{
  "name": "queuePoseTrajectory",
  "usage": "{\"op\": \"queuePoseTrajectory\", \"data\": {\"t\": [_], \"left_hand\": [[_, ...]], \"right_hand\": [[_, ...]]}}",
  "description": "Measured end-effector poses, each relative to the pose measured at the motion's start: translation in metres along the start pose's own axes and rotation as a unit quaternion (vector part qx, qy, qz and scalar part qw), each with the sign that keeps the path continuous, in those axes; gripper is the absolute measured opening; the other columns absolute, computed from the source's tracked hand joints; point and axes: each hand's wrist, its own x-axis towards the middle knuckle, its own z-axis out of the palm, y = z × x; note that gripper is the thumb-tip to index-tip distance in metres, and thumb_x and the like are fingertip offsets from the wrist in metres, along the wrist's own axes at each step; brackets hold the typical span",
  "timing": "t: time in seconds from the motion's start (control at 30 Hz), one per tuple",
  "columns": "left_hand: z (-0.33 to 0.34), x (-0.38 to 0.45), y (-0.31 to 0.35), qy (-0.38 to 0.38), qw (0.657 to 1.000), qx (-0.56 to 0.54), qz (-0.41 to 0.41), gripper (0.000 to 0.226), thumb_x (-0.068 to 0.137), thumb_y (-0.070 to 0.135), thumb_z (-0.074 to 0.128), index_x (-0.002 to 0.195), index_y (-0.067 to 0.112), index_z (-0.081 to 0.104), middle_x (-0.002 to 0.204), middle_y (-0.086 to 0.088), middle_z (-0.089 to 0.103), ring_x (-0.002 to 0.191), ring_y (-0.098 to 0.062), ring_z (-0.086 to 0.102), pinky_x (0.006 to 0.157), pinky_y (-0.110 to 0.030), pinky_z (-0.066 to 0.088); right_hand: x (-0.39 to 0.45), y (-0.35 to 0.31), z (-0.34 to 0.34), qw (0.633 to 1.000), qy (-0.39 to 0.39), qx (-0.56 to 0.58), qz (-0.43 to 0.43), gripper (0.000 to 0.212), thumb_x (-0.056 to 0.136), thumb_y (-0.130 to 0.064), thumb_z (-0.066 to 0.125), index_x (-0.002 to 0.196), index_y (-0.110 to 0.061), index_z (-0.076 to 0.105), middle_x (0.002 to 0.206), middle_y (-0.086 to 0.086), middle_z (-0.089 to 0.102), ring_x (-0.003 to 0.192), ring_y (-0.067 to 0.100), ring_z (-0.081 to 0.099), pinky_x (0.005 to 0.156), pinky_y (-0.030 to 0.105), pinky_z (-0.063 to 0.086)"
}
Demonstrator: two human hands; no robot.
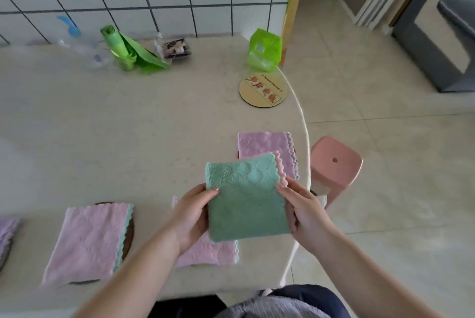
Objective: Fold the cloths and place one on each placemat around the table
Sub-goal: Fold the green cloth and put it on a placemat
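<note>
A folded teal cloth point(245, 197) with a pink scalloped edge is held above the table's near right part. My left hand point(191, 212) grips its left side and my right hand point(302, 207) grips its right side. Under it lies a pink folded cloth point(205, 253). Another pink cloth point(87, 240) covers a dark round placemat point(129, 235) at the near left. A lilac cloth point(266, 146) lies near the right edge. A bare round placemat point(263, 89) with a fruit print sits farther back on the right.
The beige table point(128, 125) ends in a curved right edge. A pink stool point(334, 163) stands beside it. At the back are a spray bottle point(77, 42), a green bag roll point(123, 48), a small packet point(174, 48) and a green tissue pack point(264, 50). A lilac cloth point(7, 233) shows at far left.
</note>
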Motion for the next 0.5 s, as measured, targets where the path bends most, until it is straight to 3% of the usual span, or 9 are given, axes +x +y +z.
{"op": "queuePoseTrajectory", "data": {"t": [0.1,0.23,0.33,0.4,0.5], "left_hand": [[0.015,0.0,-0.006,0.015,1.0,-0.016,0.011,0.022,0.094,0.012,0.048,0.109,0.003,0.061,0.106,-0.015,0.07,0.097,-0.027,0.067,0.076,-0.04,0.053],[0.027,0.005,-0.009,0.017,0.999,-0.028,0.015,0.021,0.095,0.011,0.046,0.107,0.005,0.062,0.104,-0.015,0.07,0.092,-0.025,0.068,0.075,-0.038,0.053],[0.033,0.011,0.0,-0.006,1.0,-0.007,0.021,0.024,0.095,0.007,0.042,0.11,0.006,0.061,0.105,-0.015,0.07,0.094,-0.025,0.067,0.076,-0.038,0.054],[0.039,0.017,0.006,-0.009,0.998,0.045,0.03,0.026,0.093,0.003,0.041,0.111,0.008,0.06,0.106,-0.014,0.069,0.095,-0.026,0.066,0.081,-0.042,0.054],[0.05,0.031,0.016,0.018,0.982,0.18,0.049,0.029,0.09,0.003,0.045,0.114,0.014,0.057,0.107,-0.01,0.068,0.096,-0.023,0.066,0.081,-0.04,0.055]], "right_hand": [[0.003,-0.008,-0.016,1.0,-0.012,-0.029,0.002,0.024,0.094,-0.014,0.051,0.1,-0.023,0.073,0.03,0.006,0.029,0.033,0.019,0.025,0.073,0.026,0.056],[0.007,-0.015,-0.026,0.999,-0.019,-0.028,-0.004,0.024,0.094,-0.014,0.049,0.108,-0.016,0.069,0.029,0.006,0.03,0.03,0.018,0.028,0.067,0.022,0.053],[0.008,-0.024,-0.026,0.999,-0.023,-0.025,-0.01,0.023,0.096,-0.011,0.045,0.107,-0.008,0.065,0.028,0.004,0.03,0.024,0.012,0.033,0.051,0.013,0.048],[0.012,-0.03,-0.028,0.999,-0.023,-0.037,-0.012,0.021,0.096,-0.013,0.046,0.099,-0.013,0.067,0.033,0.003,0.03,0.024,0.012,0.028,0.037,0.014,0.039],[0.027,-0.038,-0.034,0.999,-0.021,-0.03,-0.011,0.017,0.095,-0.016,0.049,0.086,-0.02,0.063,0.045,0.003,0.03,0.029,0.012,0.026,0.03,0.019,0.03]]}}
